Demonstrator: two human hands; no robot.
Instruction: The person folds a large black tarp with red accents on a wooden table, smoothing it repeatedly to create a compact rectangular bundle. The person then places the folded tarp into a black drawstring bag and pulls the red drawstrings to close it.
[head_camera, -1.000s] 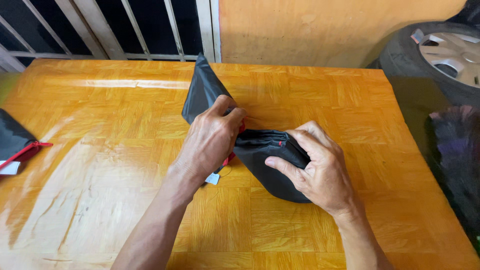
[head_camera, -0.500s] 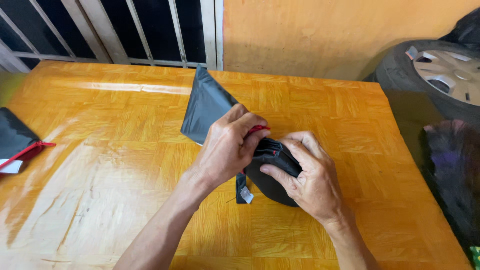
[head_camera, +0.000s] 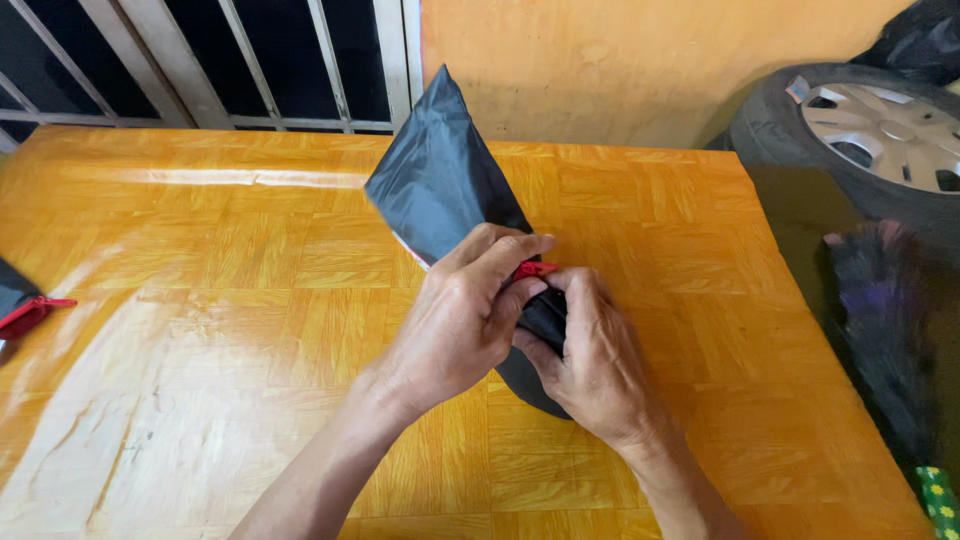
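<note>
**A:** Head view only, so I get 1 angle. Both hands are pressed together over a black fabric pouch (head_camera: 440, 185) near the middle of the orange table (head_camera: 200, 330). My left hand (head_camera: 455, 320) is clamped over the upper part, its fingertips (head_camera: 528, 243) pinching at a small red tab (head_camera: 533, 269). My right hand (head_camera: 590, 365) grips the bunched lower end from the other side.

**B:** What could go wrong from here?

**A:** I think the fabric could slip. It looks thin, smooth and slightly glossy, like nylon, and only the bunched part is gripped. The free flap stands up in a loose pointed shape towards the far edge, so it could flop over and cover the tab. The tab is small too; a pinch that narrow could lose it.

**B:** And the surface?

**A:** A glossy wood-pattern top in square parquet blocks, with glare across it. It looks slick, so I would guess the pouch slides if set down carelessly.

**B:** Anything else nearby?

**A:** A second dark item with red trim (head_camera: 25, 305) at the left edge, well apart. A tyre with a silver hubcap (head_camera: 880, 125) leans beyond the right side, and window bars (head_camera: 240, 60) stand behind.
</note>
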